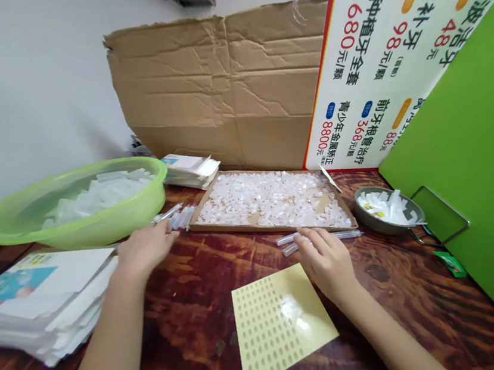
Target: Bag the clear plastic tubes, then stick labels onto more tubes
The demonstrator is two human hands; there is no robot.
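Note:
My left hand (147, 246) is closed at the green basin's near right side, its curled fingertips partly hidden. A thin clear plastic tube (168, 212) sticks out past its fingers, beside several short clear tubes (183, 217) on the table. My right hand (326, 262) reaches to the tray's front edge, thumb and fingers bent together over clear plastic tubes (286, 239) lying there; its grip is partly hidden. Between my forearms lies a yellow sticker sheet (277, 327) with rows of small oval labels. The shallow cardboard tray (241, 228) holds many small clear plastic pieces.
A green basin (144, 214) with clear plastic pieces stands at left. Stacked printed cards (78, 275) lie front left, with another stack (190, 169) behind. A grey bowl (381, 227) of white pieces, a wire stand (452, 234) and a green packet (450, 264) are at right.

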